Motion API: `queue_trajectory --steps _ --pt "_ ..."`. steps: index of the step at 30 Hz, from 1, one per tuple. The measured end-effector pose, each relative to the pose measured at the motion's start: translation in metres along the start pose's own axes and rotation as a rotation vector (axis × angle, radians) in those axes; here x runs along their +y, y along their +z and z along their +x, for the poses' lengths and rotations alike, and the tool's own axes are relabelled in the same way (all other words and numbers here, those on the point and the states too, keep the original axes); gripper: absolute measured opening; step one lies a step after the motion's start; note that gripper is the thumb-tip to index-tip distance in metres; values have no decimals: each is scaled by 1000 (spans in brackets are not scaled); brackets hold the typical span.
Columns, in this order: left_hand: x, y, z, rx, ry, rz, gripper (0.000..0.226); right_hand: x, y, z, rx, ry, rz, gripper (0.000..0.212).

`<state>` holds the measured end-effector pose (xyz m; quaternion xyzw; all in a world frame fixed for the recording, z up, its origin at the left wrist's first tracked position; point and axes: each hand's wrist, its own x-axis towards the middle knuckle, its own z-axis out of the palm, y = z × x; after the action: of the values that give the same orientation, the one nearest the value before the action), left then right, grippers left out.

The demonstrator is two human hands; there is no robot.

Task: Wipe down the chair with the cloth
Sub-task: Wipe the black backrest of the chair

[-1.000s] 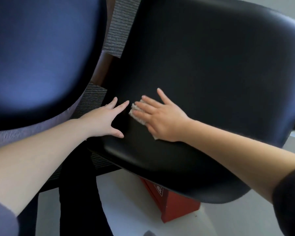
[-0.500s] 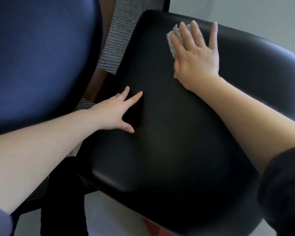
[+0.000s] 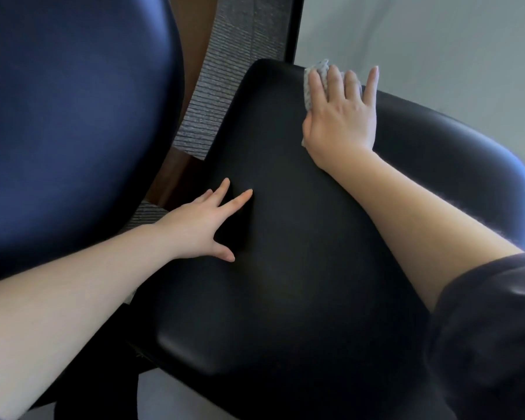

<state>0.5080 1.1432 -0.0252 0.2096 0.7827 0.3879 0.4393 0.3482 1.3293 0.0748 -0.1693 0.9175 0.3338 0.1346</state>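
Observation:
A black padded chair [image 3: 300,283] fills the middle of the view, its smooth surface tilted toward me. My right hand [image 3: 340,116] lies flat near the chair's top edge and presses a small pale grey cloth [image 3: 314,77] against the padding; only the cloth's edges show past my fingers. My left hand [image 3: 203,225] rests on the chair's left side with fingers spread and nothing in it.
A second chair with a dark blue padded back [image 3: 73,116] stands close on the left. Between the two chairs show grey striped carpet [image 3: 222,86] and a brown wooden piece [image 3: 176,177]. A pale wall [image 3: 437,40] lies behind the black chair.
My right hand slid the cloth from the chair's lower left, beside my left hand, up to the top edge. My left hand stayed on the left side.

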Motion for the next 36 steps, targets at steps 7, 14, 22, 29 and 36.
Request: queue_trajectory --steps 7,14,22,29,36 --pt "-10 2 2 13 -11 -22 123 -18 6 24 -31 -31 -20 60" --pt "-34 14 -11 9 -63 -116 120 -55 15 1 -106 -318 -55 62" --pt "-52 34 -41 -71 -165 -100 117 -114 15 -88 -340 -601 115 62" --pt "-67 51 -57 -128 -200 -63 121 -137 12 -135 -412 -723 241 63" --pt "-77 60 -68 -127 -192 -74 124 -150 2 -176 -450 -795 310 62"
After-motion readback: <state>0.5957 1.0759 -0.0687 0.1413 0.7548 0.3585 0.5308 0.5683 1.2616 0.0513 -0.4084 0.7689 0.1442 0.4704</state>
